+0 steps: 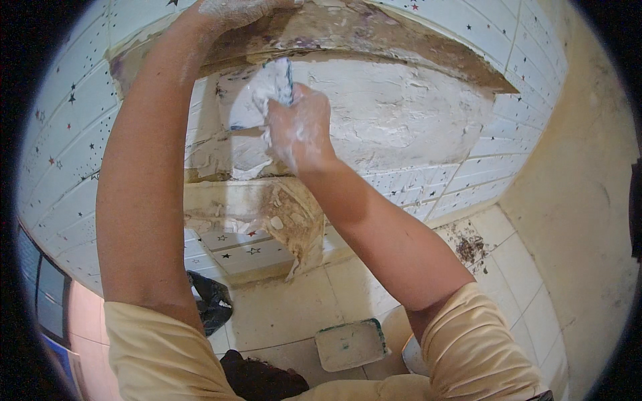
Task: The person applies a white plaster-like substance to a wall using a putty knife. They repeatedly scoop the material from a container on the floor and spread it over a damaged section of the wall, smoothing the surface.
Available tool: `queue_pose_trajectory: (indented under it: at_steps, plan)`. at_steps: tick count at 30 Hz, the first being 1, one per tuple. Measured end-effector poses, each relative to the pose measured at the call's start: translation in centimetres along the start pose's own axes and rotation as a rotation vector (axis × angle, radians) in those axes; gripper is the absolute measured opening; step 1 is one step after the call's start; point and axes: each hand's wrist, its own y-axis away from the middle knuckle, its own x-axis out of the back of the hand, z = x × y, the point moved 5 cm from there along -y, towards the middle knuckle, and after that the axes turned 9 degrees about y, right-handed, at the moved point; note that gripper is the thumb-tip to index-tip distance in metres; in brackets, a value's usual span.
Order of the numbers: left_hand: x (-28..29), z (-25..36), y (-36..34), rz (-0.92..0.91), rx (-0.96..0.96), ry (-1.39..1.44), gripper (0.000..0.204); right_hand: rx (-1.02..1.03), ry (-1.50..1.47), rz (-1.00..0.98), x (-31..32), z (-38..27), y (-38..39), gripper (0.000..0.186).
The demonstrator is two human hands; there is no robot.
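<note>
My right hand (302,130), smeared with white paste, is closed round a paste-covered putty knife (275,83) with a dark green edge. The tool is against a wall patch (401,107) coated in rough white filler. Above it, a torn wallpaper flap (348,30) is peeled up, its brown backing showing. At the top edge, my left hand (244,9) lies against this flap with fingers stretched out, partly cut off by the frame. Lower down, another torn piece of wallpaper (294,214) hangs from the wall, brown and stained.
Star-patterned wallpaper (67,134) surrounds the patch. On the tiled floor stand a shallow tray (349,344) with a green rim and a black plastic bag (212,301). Dark debris (469,248) lies by the wall's foot. A plain beige wall (582,167) closes the right side.
</note>
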Motion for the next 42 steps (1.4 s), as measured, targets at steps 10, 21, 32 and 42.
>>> queue_pose_trajectory:
  at_steps: [10, 21, 32, 42]
  plan:
    - [-0.3, -0.5, -0.7, 0.046, -0.125, -0.136, 0.022, -0.276, -0.225, 0.328, 10.0, 4.3, 0.7, 0.009]
    - [-0.5, -0.5, -0.4, 0.051, -0.044, -0.121, 0.021, -0.03, -0.143, 0.11, 5.2, 1.4, -0.8, 0.011]
    - [-0.3, 0.3, -0.2, 0.07, -0.046, -0.146, 0.023, -0.109, 0.265, 0.643, 30.5, 9.4, -1.6, 0.015]
    - [-0.3, 1.1, 0.7, 0.138, -0.032, -0.109, 0.021, -0.14, 1.248, 0.556, 22.7, 8.9, -1.2, 0.033]
